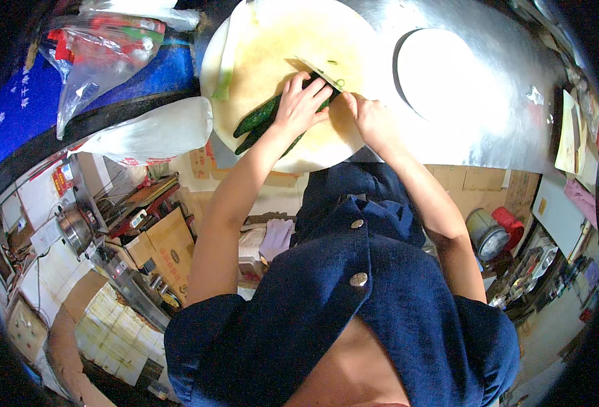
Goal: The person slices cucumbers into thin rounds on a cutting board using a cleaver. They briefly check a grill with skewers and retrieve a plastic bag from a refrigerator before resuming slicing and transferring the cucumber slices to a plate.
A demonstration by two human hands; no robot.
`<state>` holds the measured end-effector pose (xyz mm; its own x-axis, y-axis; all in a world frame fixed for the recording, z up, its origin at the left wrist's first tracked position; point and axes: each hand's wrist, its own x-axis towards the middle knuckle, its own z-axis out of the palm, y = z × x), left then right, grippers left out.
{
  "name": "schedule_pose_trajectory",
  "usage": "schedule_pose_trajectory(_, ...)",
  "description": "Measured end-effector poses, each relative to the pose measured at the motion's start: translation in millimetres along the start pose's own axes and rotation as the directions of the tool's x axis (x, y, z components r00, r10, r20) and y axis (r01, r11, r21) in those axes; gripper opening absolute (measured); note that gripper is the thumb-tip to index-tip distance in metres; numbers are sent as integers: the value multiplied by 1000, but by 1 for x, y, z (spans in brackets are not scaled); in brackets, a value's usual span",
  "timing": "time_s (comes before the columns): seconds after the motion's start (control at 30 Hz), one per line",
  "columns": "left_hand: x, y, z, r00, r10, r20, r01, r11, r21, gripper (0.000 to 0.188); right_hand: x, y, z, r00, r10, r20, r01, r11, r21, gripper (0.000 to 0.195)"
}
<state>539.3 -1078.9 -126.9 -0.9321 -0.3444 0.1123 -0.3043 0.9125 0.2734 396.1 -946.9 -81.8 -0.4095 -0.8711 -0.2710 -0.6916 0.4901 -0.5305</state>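
On a round, pale cutting board (279, 30) lie several dark green cucumbers (258, 119), side by side and pointing down-left. My left hand (303, 102) presses on them near their upper right ends, fingers bent over them. A kitchen knife (319, 73) stands against those ends, its blade slanting from upper left to lower right. My right hand (373, 114) grips the knife at its lower right end; the handle is hidden in the fingers. Small green scraps (339, 83) are at the blade. A long pale-green vegetable piece (224, 76) lies along the board's left edge.
Right of the board, a white round thing (434, 71), overexposed, sits on the metal worktop (513, 137). To the left are a clear plastic bag (111, 56) with red items and a filled white plastic bag (152, 129) touching the board's edge. Below stands a cardboard box (164, 249).
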Motion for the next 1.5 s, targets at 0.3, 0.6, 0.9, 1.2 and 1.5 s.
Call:
schedule_pose_trajectory(0.3,-4,-4,4,999,9,-54,-13,997,-74,46,5,4,4,1000,-3,8,2,1000,19,44)
schedule_pose_trajectory(0.6,-9,-6,9,998,10,-62,-16,996,-91,43,4,3,5,1000,-18,19,17,998,55,43)
schedule_pose_trajectory(0.9,-11,-6,9,999,-17,-51,12,996,-91,42,3,-5,0,993,60,105,-60,998,-4,43)
schedule_pose_trajectory(1.2,-9,-6,11,997,-7,-72,1,996,-85,42,4,-2,2,1000,-27,9,26,994,104,49)
schedule_pose_trajectory(1.5,-13,-7,12,995,-9,-101,-2,994,-109,40,1,-3,3,999,-25,31,24,999,34,45)
